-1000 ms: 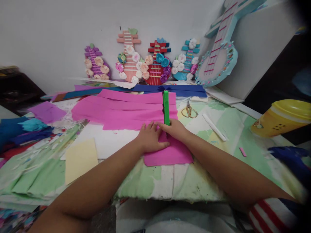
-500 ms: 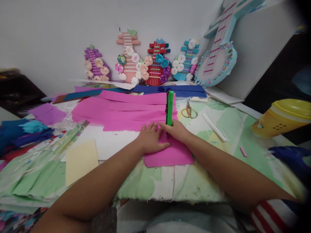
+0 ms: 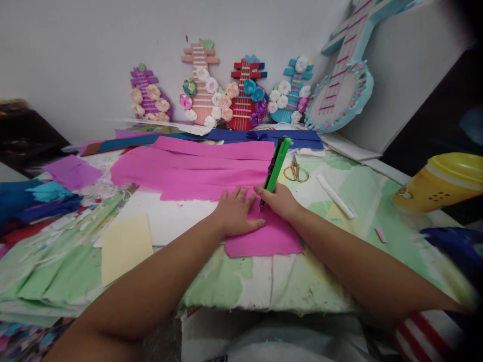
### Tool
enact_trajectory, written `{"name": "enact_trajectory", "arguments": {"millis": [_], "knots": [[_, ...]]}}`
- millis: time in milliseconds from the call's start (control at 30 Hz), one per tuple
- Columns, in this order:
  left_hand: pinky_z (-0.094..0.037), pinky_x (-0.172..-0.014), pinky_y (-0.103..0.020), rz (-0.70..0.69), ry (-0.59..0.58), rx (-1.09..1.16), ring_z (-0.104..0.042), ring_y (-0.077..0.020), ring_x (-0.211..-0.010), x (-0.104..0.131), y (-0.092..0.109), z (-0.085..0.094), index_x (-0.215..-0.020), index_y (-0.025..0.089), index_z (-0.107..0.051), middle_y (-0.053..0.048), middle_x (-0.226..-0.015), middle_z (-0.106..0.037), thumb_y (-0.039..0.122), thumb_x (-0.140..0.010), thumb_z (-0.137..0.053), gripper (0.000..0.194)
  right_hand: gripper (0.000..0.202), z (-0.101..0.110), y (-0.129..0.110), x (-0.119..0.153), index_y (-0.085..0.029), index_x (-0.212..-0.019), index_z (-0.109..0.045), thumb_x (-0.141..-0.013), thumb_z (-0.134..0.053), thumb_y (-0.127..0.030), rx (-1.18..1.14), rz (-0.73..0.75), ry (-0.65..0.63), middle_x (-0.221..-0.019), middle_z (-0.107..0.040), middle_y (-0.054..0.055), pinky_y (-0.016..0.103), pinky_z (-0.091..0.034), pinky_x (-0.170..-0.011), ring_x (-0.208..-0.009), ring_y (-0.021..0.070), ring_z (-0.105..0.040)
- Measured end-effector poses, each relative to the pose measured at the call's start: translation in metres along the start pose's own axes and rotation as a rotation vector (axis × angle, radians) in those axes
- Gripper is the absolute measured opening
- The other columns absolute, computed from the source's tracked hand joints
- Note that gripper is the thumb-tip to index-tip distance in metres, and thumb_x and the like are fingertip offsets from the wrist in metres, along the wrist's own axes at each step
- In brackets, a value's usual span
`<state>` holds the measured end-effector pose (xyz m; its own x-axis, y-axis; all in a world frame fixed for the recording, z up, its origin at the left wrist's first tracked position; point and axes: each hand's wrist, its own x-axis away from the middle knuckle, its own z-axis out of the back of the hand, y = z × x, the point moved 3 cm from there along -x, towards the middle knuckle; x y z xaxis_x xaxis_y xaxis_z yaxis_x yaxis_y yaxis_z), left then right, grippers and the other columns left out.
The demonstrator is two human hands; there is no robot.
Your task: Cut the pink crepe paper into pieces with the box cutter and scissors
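My left hand lies flat with fingers spread on a bright pink sheet at the near edge of the table. Just right of it, my right hand grips a green and black utility knife. The knife leans to the right, its tip down at the pink sheet close to my left thumb. Larger pink sheets with long parallel edges stretch away behind my hands. Part of a white board shows under the pink material, left of my left hand.
Small gold-handled scissors, a white strip and a yellow lidded cup are to the right. A pale yellow sheet and a purple piece lie left. Decorated paper guitars stand against the wall.
The utility knife has tipped from nearly upright to leaning right in my right hand. My left hand stays pressed on the pink sheet. The view has shifted slightly.
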<state>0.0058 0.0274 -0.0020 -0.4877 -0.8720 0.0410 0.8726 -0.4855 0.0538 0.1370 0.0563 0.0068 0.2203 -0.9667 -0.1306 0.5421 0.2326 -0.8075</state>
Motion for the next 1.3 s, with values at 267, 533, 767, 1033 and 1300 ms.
{"name": "enact_trajectory", "arguments": {"millis": [267, 533, 767, 1033, 1300], "knots": [[-0.011, -0.097, -0.052, 0.016, -0.018, -0.002, -0.011, -0.0339, -0.126, 0.0006, 0.0014, 0.0019, -0.133, 0.017, -0.019, -0.014, -0.140, -0.016, 0.074, -0.067, -0.022, 0.087, 0.038, 0.0018, -0.0021, 0.0023, -0.016, -0.060, -0.052, -0.069, -0.048, -0.053, -0.053, 0.019, -0.002, -0.053, -0.056, 0.001, 0.023, -0.038, -0.051, -0.051, 0.0122, -0.051], [-0.009, -0.097, -0.053, 0.017, -0.029, 0.016, -0.009, -0.0349, -0.126, 0.0009, 0.0016, 0.0031, -0.134, 0.017, -0.018, -0.015, -0.140, -0.014, 0.075, -0.067, -0.021, 0.088, 0.037, 0.0037, -0.0031, 0.0032, -0.017, -0.058, -0.050, -0.068, -0.050, -0.052, -0.050, 0.016, 0.016, -0.053, -0.054, 0.000, 0.023, -0.036, -0.049, -0.052, 0.0125, -0.051], [-0.008, -0.097, -0.053, 0.013, -0.017, 0.035, -0.009, -0.0345, -0.126, 0.0013, 0.0019, 0.0038, -0.133, 0.018, -0.020, -0.014, -0.140, -0.017, 0.072, -0.068, -0.027, 0.085, 0.036, -0.0001, -0.0069, 0.0046, -0.017, -0.058, -0.050, -0.070, -0.048, -0.051, 0.019, 0.049, -0.019, -0.050, -0.055, 0.001, 0.023, -0.037, -0.050, -0.051, 0.0129, -0.052], [-0.008, -0.098, -0.052, 0.016, -0.032, 0.032, -0.010, -0.0335, -0.127, 0.0020, 0.0022, 0.0043, -0.133, 0.018, -0.022, -0.014, -0.139, -0.018, 0.071, -0.068, -0.027, 0.084, 0.039, -0.0006, -0.0081, 0.0059, -0.016, -0.057, -0.051, -0.069, -0.048, -0.053, 0.086, 0.107, -0.032, -0.054, -0.056, 0.002, 0.024, -0.035, -0.049, -0.051, 0.0129, -0.051], [-0.010, -0.097, -0.052, 0.010, -0.018, 0.014, -0.011, -0.0344, -0.126, 0.0015, 0.0017, 0.0034, -0.134, 0.018, -0.018, -0.014, -0.140, -0.017, 0.074, -0.068, -0.022, 0.087, 0.041, 0.0033, -0.0013, 0.0040, -0.016, -0.059, -0.052, -0.069, -0.048, -0.055, -0.049, 0.067, 0.001, -0.056, -0.057, 0.002, 0.024, -0.038, -0.053, -0.056, 0.0142, -0.053]]}}
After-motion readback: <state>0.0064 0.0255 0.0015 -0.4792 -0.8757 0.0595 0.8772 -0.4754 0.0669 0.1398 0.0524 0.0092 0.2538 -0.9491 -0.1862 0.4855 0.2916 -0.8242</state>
